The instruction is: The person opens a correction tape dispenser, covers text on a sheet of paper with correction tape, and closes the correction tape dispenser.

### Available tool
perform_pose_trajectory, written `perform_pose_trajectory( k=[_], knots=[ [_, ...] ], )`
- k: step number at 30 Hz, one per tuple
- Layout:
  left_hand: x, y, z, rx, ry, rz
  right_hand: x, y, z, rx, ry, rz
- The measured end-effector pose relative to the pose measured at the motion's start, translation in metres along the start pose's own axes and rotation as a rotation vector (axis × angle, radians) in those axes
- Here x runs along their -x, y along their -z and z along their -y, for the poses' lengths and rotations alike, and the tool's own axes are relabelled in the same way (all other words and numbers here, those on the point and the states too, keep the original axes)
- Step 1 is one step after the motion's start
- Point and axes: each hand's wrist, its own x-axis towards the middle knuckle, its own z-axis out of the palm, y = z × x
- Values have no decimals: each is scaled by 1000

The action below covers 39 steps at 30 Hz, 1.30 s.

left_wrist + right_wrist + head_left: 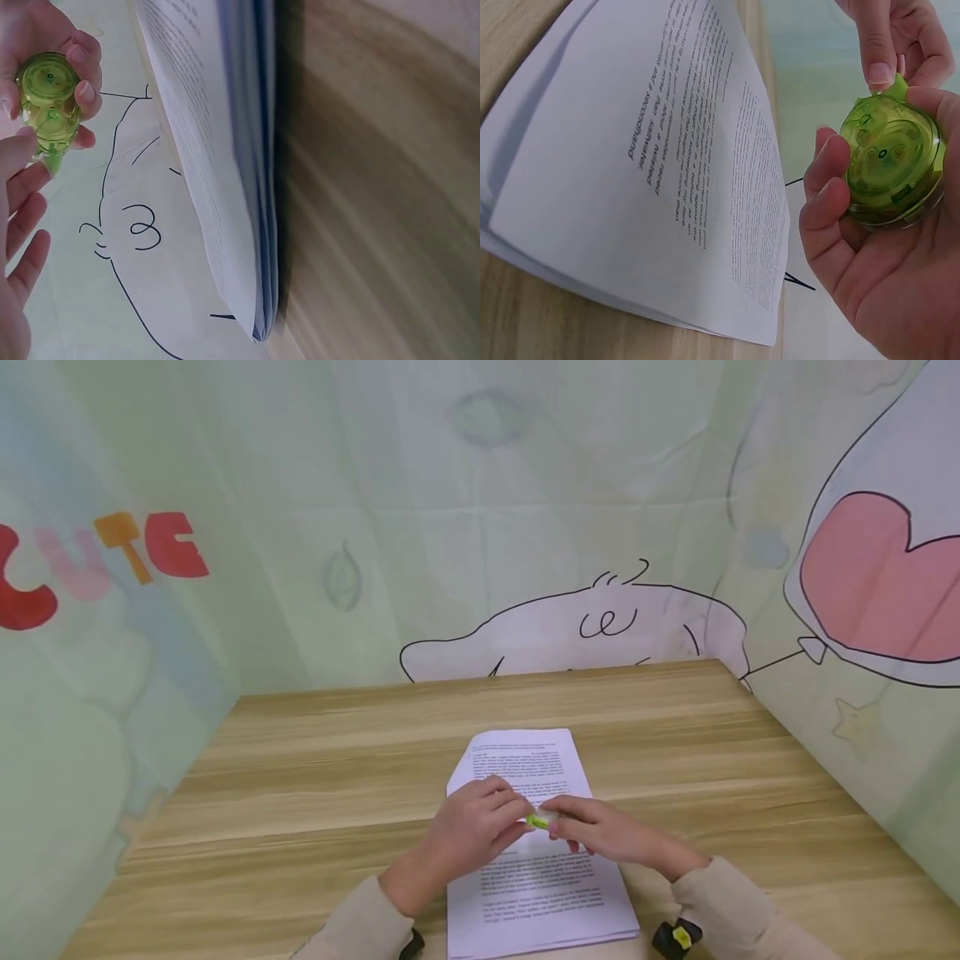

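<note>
A translucent green correction tape (892,161) is held above the printed sheets by my right hand (900,277). In the right wrist view, the right fingers and thumb curl round its rounded body. My left hand (480,820) meets it from the other side, and its thumb and index finger pinch the narrow tip. The left wrist view shows the two reels inside the correction tape (50,97) and the left hand's other fingers spread a little apart. From the head view, the hands cover most of the correction tape, leaving only a small bright green part visible.
Below both hands lies a stack of printed paper (540,902), its sheets slightly fanned at the edges. It rests on a wood-grain table (337,760). Pale green curtains (285,527) with cartoon drawings stand along the table's back and sides.
</note>
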Motion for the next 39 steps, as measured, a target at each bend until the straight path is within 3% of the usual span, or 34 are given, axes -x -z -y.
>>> perform_pose_trajectory(
  k=[9,15,27,39],
  knots=[
    [0,1,1,5,-2,-23,2,0,-1,-17,14,4],
    [-1,4,1,20,57,-8,6,3,-1,-32,10,-10],
    [4,5,5,52,98,28,5,6,1,-148,38,68],
    [10,3,6,71,127,28,9,6,4,-225,-16,109]
  ],
)
